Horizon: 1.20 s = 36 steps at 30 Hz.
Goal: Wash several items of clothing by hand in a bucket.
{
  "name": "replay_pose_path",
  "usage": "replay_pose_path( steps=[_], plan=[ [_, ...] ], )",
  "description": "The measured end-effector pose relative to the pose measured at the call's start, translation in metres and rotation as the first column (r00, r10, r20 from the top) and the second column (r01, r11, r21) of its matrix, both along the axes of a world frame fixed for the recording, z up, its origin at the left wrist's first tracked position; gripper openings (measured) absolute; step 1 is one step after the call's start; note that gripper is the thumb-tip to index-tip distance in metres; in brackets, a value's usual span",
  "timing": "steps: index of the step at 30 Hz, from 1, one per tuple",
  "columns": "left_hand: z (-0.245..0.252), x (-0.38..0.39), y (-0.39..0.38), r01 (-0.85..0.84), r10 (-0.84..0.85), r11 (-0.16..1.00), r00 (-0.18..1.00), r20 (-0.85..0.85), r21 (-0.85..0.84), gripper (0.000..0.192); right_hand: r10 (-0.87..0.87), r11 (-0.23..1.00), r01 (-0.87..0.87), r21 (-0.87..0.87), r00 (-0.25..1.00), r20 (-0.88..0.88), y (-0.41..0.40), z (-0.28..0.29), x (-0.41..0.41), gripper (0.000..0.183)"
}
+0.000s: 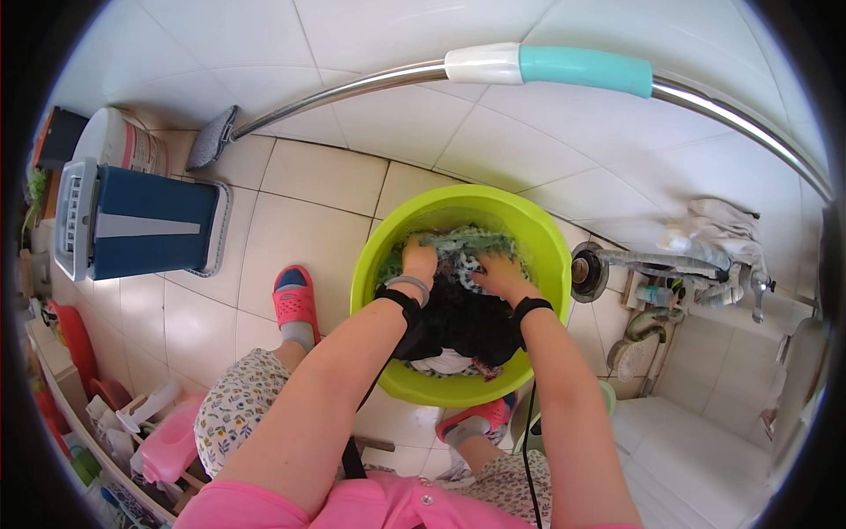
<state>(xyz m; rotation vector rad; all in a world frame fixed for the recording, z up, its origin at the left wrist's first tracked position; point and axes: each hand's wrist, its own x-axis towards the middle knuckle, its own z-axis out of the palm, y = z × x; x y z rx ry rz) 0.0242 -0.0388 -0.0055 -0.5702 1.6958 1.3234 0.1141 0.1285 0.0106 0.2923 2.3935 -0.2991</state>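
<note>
A large lime-green plastic basin (456, 395) stands on the floor between my feet, holding water and wet clothes. My left hand (419, 259) reaches into its far left part, fingers bent against a green and grey patterned cloth (462, 243) and partly hidden by it. To the right, my right hand (502, 274) rests with its fingers on the same kind of patterned cloth; whether it grips is unclear. Black cloth (469, 321) lies nearer to me, and a white piece (444, 362) shows by the near rim. I wear dark bands on both wrists.
A blue mop bucket (155, 221) and a white tub (119, 142) stand at the left. A flat mop with a metal pole (357, 86) leans along the tiled wall. At the right are a floor drain (588, 271), pipes and a tap (760, 291). A pink plastic container (173, 440) lies lower left.
</note>
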Motion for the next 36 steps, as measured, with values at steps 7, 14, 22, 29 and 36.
replay_pose_path(
  steps=[7,14,22,29,36],
  plan=[
    [0.116,0.008,0.022,0.147,-0.088,0.89,0.984,-0.154,0.432,0.022,-0.462,0.788,0.01,-0.616,0.671,-0.58,-0.014,0.046,0.009,0.068],
    [0.283,-0.003,0.026,0.26,-0.132,0.72,0.961,-0.241,0.643,0.015,-0.753,0.527,0.078,-0.846,0.505,-0.423,-0.008,0.054,0.026,0.057],
    [0.267,-0.023,-0.021,0.039,0.14,0.663,0.975,-0.175,0.748,0.014,-0.889,0.409,0.428,-0.806,0.384,-0.248,0.0,0.108,0.025,0.041],
    [0.151,0.007,-0.03,-0.062,0.125,0.902,0.985,-0.122,0.427,0.035,-0.779,0.574,0.262,-0.776,0.466,-0.419,-0.026,0.273,-0.02,0.043],
    [0.113,0.019,-0.034,-0.074,0.041,0.954,0.992,0.119,0.289,0.067,-0.589,0.739,0.165,-0.653,0.629,-0.508,-0.028,0.236,-0.029,0.054]
  ],
)
